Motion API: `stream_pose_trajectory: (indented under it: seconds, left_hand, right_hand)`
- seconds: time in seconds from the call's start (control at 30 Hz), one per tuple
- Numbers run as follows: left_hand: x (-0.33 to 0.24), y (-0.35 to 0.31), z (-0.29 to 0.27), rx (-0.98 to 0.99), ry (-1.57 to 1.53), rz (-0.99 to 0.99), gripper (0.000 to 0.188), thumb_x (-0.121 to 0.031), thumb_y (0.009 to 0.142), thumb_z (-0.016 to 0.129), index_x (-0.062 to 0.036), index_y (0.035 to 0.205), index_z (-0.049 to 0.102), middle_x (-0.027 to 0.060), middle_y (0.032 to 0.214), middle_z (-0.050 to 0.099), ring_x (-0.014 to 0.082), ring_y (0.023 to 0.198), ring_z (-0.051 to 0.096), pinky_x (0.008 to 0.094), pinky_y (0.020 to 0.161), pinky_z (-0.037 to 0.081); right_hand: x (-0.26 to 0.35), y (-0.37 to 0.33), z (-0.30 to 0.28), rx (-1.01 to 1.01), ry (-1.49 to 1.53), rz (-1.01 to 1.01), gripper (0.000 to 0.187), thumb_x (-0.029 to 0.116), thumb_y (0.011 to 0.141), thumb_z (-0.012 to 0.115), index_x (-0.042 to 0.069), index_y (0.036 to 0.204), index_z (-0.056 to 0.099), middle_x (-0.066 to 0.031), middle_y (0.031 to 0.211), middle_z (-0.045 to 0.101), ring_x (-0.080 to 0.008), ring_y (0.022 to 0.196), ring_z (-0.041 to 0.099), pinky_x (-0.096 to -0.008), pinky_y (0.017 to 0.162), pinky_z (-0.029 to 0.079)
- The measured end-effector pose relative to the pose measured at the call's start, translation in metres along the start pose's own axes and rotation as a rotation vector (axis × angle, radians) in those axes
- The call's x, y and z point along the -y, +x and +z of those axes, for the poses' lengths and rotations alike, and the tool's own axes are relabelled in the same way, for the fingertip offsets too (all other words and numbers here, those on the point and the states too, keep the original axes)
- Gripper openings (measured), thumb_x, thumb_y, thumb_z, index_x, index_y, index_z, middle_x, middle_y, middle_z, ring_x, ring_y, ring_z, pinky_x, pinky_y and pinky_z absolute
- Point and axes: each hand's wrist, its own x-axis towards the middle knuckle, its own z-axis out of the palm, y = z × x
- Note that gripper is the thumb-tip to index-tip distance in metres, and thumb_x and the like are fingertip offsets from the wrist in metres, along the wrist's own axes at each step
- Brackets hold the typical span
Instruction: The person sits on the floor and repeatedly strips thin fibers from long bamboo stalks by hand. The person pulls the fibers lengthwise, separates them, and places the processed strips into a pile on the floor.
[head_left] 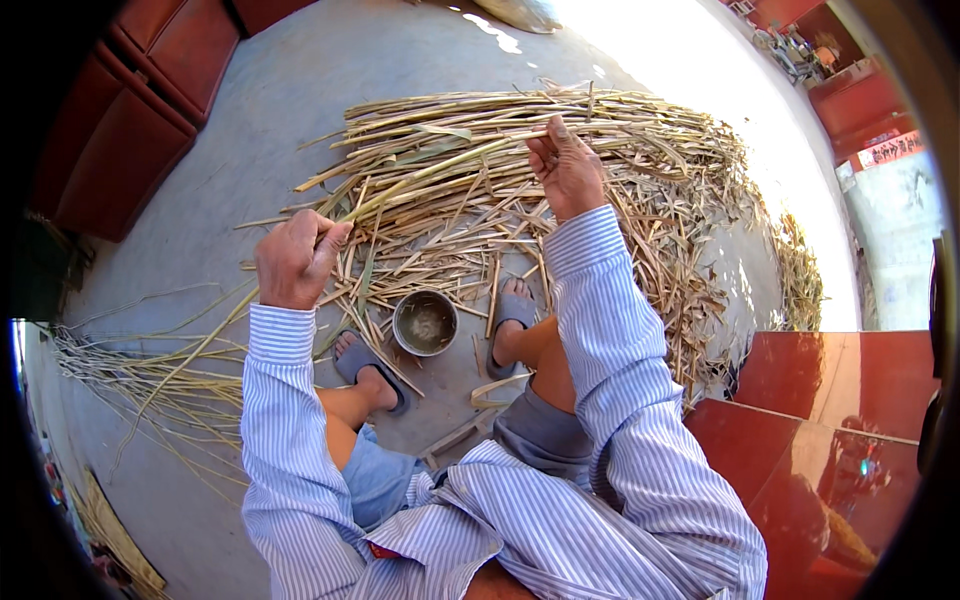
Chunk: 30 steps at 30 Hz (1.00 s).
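Observation:
A long pale yellow-green stalk [430,177] stretches between my two hands, rising toward the right. My left hand [298,258] is closed in a fist around it, thumb pressed along the side. Farther out, my right hand [567,170] pinches the stalk's far end between thumb and fingers. Behind and below the held stalk lies a large heap of dry stalks [450,240], mostly laid crosswise, with loose husks and leaves [660,210] toward its right. Whether the long stem trailing below my left fist belongs to the held stalk, I cannot tell.
A metal bowl [425,323] with cloudy liquid stands between my sandalled feet. Thin, long stems [170,385] spread over the concrete floor at left. Dark red sofa seats [120,140] stand far left, and glossy red panels [760,450] lie close on my right.

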Motion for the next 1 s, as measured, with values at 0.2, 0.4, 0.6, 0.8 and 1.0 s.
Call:
stream_pose_trajectory:
  seconds: [0.2, 0.4, 0.6, 0.8, 1.0]
  left_hand:
    - [-0.037, 0.032, 0.045, -0.026, -0.015, 0.092, 0.027, -0.032, 0.085, 0.07, -0.0085, 0.073, 0.061, 0.0076, 0.062, 0.058, 0.0277, 0.057, 0.058, 0.0396, 0.051, 0.043]
    - [-0.034, 0.029, 0.034, 0.056, -0.103, -0.058, 0.03, -0.033, 0.086, 0.07, -0.0075, 0.073, 0.062, 0.0085, 0.063, 0.061, 0.0259, 0.054, 0.059, 0.0375, 0.048, 0.043]
    - [-0.015, 0.021, 0.018, 0.134, -0.177, -0.148, 0.029, -0.031, 0.083, 0.074, -0.0063, 0.072, 0.064, 0.0101, 0.062, 0.063, 0.0253, 0.053, 0.059, 0.0361, 0.049, 0.043]
    - [-0.013, 0.021, 0.019, 0.146, -0.188, -0.16, 0.03, -0.031, 0.084, 0.074, -0.0054, 0.071, 0.063, 0.0103, 0.06, 0.061, 0.0242, 0.051, 0.056, 0.036, 0.048, 0.042]
    - [-0.019, 0.027, 0.026, 0.179, -0.236, -0.259, 0.03, -0.031, 0.084, 0.074, -0.006, 0.072, 0.063, 0.0098, 0.06, 0.061, 0.0244, 0.051, 0.057, 0.0357, 0.048, 0.042]
  right_hand:
    - [-0.046, -0.052, 0.06, 0.146, -0.098, 0.132, 0.019, 0.025, 0.092, 0.067, 0.006, 0.094, 0.063, -0.0068, 0.091, 0.071, -0.0132, 0.075, 0.068, -0.0241, 0.064, 0.057]
    - [-0.012, -0.018, 0.016, 0.063, -0.045, 0.05, 0.017, 0.022, 0.093, 0.066, 0.005, 0.094, 0.065, -0.0066, 0.088, 0.07, -0.0135, 0.074, 0.068, -0.0234, 0.06, 0.057]
    - [0.035, 0.025, -0.056, -0.234, 0.125, -0.144, 0.016, 0.022, 0.091, 0.067, 0.006, 0.093, 0.065, -0.0052, 0.082, 0.07, -0.0122, 0.072, 0.065, -0.0241, 0.06, 0.056]
    - [0.043, 0.014, -0.064, -0.357, 0.295, 0.098, 0.04, 0.031, 0.096, 0.06, 0.001, 0.121, 0.053, -0.0104, 0.112, 0.065, -0.0183, 0.098, 0.063, -0.0286, 0.084, 0.053]
    - [-0.003, -0.025, 0.017, 0.175, -0.027, 0.109, 0.02, 0.024, 0.097, 0.059, 0.005, 0.104, 0.062, -0.0064, 0.094, 0.07, -0.0114, 0.085, 0.066, -0.0223, 0.07, 0.054]
